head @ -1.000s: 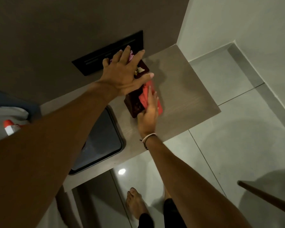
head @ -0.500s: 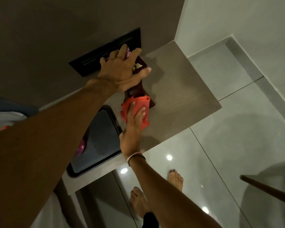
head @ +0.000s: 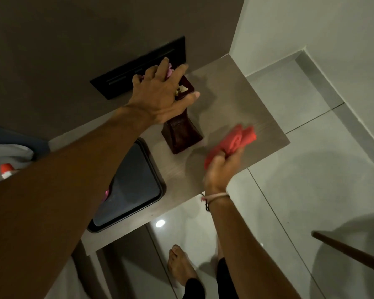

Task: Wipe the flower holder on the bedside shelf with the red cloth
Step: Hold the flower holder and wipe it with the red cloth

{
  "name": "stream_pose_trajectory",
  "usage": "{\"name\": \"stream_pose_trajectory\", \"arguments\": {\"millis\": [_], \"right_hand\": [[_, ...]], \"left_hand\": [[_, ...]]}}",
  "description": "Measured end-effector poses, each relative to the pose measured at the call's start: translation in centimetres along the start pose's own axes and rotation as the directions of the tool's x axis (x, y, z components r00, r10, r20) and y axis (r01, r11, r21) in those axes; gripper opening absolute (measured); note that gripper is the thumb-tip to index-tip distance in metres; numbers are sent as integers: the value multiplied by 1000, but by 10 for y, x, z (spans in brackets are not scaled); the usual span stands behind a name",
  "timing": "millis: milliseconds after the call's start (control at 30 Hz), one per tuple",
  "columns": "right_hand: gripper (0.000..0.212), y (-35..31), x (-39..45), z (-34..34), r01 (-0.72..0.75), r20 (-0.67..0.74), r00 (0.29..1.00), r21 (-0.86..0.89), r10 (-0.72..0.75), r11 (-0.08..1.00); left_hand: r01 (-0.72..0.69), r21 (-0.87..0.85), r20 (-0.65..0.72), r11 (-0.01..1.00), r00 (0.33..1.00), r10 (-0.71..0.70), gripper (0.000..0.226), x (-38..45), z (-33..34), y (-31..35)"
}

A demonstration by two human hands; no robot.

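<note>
The holder [head: 181, 132], a dark red-brown vase with a wide base and narrow neck, stands upright on the shelf [head: 235, 108], near the back wall and just right of a dark tray [head: 134, 186]. Pale and pink flowers [head: 170, 71] sit in its mouth, mostly hidden by the left hand [head: 160, 98]. That hand lies over the top of the holder with its fingers [head: 163, 67] spread wide across the blooms and the thumb reaching past the neck on the right side; whether the palm presses on the rim cannot be told.

The right hand [head: 221, 169] is off the holder, above the shelf's front right part. Its fingers are curled shut around the cloth [head: 235, 140], a bunched red wad that sticks out beyond the knuckles and is blurred. The cloth is apart from the holder, with bare shelf between them. A thin bracelet [head: 217, 196] circles the right wrist.

The tray sits on the left part of the shelf, partly covered by the left forearm. A small pink thing [head: 106, 193] shows at its left edge beside the arm; what it is cannot be told.

A black panel [head: 121, 76] is set in the wall behind the holder. At the far left, a red-and-white bottle [head: 5, 170] lies on pale fabric. A bare foot [head: 179, 264] stands on the glossy tiled floor [head: 311, 169] below the shelf.
</note>
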State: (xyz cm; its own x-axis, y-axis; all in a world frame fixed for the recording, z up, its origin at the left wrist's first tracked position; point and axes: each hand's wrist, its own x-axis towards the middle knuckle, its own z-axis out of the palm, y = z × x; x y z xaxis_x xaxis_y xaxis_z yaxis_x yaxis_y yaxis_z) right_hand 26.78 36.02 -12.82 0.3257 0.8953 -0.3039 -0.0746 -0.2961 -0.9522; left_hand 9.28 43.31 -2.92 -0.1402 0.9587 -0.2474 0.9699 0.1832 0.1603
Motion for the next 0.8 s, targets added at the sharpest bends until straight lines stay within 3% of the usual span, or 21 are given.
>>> {"name": "stream_pose_trajectory", "arguments": {"millis": [133, 367, 467, 567, 633, 700, 800], "right_hand": [[68, 7, 9, 39, -110, 176, 976, -114, 129, 987], [67, 20, -29, 42, -222, 294, 918, -178, 267, 959], [48, 28, -39, 30, -302, 374, 845, -257, 382, 918], [27, 22, -36, 8, -355, 521, 692, -356, 499, 864], [41, 18, -39, -9, -352, 583, 622, -388, 523, 852], [52, 20, -42, -25, -411, 517, 661, -357, 544, 839], [41, 21, -41, -45, -489, 325, 796, -153, 511, 859]], "left_hand": [[-9, -9, -3, 1000, 1000, 9, 81, 3, 1, -2], [0, -10, 9, 1000, 1000, 0, 83, 3, 0, 0], [0, -8, 18, 1000, 1000, 1, 82, 3, -1, 0], [-1, -6, 15, 1000, 1000, 1, 83, 2, 0, 1], [-3, 3, -3, 1000, 1000, 3, 83, -1, 1, 2], [-4, 19, -22, 1000, 1000, 5, 84, -5, 4, 5], [-4, 63, -58, 998, 998, 8, 86, -14, 13, 13]]}}
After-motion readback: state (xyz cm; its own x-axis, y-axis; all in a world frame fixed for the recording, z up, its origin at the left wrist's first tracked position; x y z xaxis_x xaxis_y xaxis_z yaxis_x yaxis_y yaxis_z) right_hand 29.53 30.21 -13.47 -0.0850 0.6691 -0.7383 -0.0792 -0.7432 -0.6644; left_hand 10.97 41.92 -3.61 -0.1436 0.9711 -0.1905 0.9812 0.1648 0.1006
